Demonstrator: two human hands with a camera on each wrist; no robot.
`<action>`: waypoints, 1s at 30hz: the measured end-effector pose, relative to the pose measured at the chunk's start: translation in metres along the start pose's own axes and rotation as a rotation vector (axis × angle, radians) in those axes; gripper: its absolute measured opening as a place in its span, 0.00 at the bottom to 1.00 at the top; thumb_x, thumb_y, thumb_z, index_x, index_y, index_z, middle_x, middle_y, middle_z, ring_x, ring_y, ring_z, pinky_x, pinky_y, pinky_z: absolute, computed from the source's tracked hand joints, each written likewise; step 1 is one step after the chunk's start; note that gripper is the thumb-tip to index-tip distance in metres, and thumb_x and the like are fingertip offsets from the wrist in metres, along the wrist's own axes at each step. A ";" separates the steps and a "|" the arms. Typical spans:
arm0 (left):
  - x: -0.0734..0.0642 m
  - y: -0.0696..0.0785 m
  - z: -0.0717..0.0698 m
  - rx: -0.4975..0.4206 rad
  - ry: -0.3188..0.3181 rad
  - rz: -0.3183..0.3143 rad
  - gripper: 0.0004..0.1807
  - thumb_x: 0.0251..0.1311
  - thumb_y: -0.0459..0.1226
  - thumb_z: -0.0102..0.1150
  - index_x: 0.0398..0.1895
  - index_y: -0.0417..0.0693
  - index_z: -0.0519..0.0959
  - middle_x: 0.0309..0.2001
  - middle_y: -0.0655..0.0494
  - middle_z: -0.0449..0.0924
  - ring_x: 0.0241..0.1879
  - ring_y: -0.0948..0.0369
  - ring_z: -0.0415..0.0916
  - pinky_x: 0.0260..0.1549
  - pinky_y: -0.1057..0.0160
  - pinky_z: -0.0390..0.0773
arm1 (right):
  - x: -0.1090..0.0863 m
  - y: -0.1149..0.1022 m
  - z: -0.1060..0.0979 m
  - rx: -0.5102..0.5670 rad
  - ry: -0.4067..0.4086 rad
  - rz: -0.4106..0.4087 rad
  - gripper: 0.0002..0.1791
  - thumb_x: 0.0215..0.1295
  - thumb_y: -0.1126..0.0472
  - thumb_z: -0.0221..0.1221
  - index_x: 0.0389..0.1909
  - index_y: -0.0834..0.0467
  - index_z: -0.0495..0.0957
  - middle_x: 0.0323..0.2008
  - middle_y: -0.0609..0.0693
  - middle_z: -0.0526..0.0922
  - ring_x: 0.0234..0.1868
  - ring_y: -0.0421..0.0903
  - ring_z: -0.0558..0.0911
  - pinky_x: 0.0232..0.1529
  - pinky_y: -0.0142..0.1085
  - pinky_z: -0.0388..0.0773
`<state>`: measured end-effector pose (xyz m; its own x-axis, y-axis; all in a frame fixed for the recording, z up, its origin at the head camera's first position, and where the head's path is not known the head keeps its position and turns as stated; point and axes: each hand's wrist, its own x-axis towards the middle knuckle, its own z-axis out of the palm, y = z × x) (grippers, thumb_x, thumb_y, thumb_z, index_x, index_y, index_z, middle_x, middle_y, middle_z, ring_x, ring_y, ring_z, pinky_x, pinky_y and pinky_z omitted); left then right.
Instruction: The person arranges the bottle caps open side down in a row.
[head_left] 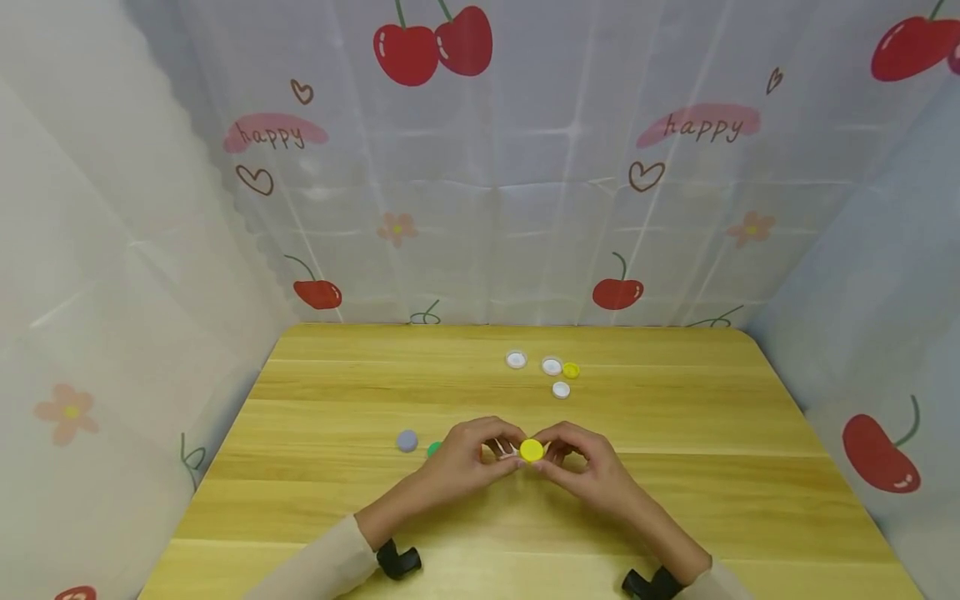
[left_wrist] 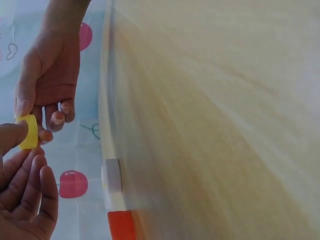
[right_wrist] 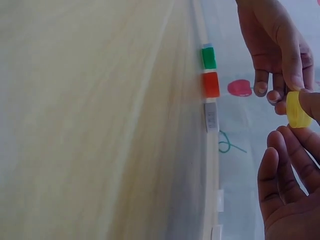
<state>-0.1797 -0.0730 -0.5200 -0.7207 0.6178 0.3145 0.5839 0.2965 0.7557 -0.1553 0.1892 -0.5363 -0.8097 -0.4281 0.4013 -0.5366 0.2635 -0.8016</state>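
Note:
In the head view, a small round yellow case (head_left: 531, 451), perhaps a lidded pot, is held above the table between my two hands. My left hand (head_left: 468, 458) pinches its left side with thumb and fingertips. From the right, my right hand (head_left: 592, 467) pinches the opposite side. The right wrist view shows the yellow case (right_wrist: 299, 110) edge-on, with a ridged rim. Behind my left hand a green round piece (head_left: 434, 449) is partly hidden, and a lavender round piece (head_left: 407, 441) lies farther left. An orange piece (right_wrist: 211, 84) shows in the wrist views only.
Toward the back of the wooden table (head_left: 337, 383) lie white discs with clear rims (head_left: 516, 359), a smaller white disc (head_left: 561, 390) and a yellow ring-like piece (head_left: 572, 371). A grey piece (right_wrist: 212, 117) stands beside the orange one. Printed curtains (head_left: 487, 208) surround the table.

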 end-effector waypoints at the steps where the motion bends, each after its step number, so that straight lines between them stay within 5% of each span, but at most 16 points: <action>1: 0.001 0.000 0.000 0.002 -0.009 0.001 0.14 0.72 0.45 0.70 0.57 0.60 0.84 0.51 0.64 0.88 0.43 0.73 0.83 0.45 0.63 0.89 | 0.000 0.001 -0.001 -0.004 0.000 0.003 0.15 0.69 0.64 0.72 0.54 0.48 0.86 0.42 0.45 0.88 0.36 0.40 0.86 0.39 0.35 0.87; 7: 0.007 -0.002 0.003 0.069 -0.104 -0.017 0.15 0.74 0.46 0.67 0.60 0.61 0.82 0.53 0.66 0.86 0.46 0.72 0.83 0.45 0.72 0.86 | -0.002 0.004 -0.006 -0.034 -0.006 0.035 0.14 0.65 0.61 0.76 0.49 0.49 0.86 0.38 0.46 0.84 0.35 0.43 0.83 0.37 0.37 0.86; 15: 0.029 -0.007 0.013 0.365 -0.170 -0.044 0.14 0.72 0.50 0.70 0.57 0.64 0.83 0.56 0.68 0.85 0.54 0.66 0.78 0.54 0.65 0.80 | 0.005 0.008 -0.017 -0.157 -0.123 0.106 0.16 0.63 0.63 0.76 0.48 0.50 0.83 0.36 0.48 0.84 0.34 0.39 0.83 0.37 0.34 0.86; 22: 0.044 -0.012 0.027 0.459 -0.240 -0.111 0.14 0.68 0.49 0.73 0.53 0.60 0.86 0.54 0.65 0.85 0.53 0.63 0.77 0.61 0.51 0.74 | 0.011 0.015 -0.024 -0.189 -0.228 0.225 0.13 0.65 0.61 0.75 0.46 0.52 0.84 0.34 0.45 0.84 0.33 0.36 0.82 0.37 0.31 0.84; 30: 0.046 -0.011 0.031 0.553 -0.255 -0.130 0.14 0.66 0.52 0.75 0.50 0.61 0.85 0.51 0.65 0.85 0.49 0.64 0.76 0.54 0.57 0.74 | 0.013 0.025 -0.023 -0.237 -0.250 0.202 0.14 0.65 0.59 0.76 0.48 0.52 0.84 0.35 0.46 0.85 0.32 0.36 0.82 0.36 0.30 0.83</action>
<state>-0.2078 -0.0247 -0.5316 -0.7267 0.6857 0.0410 0.6539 0.6721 0.3473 -0.1843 0.2105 -0.5407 -0.8373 -0.5370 0.1026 -0.4366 0.5437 -0.7168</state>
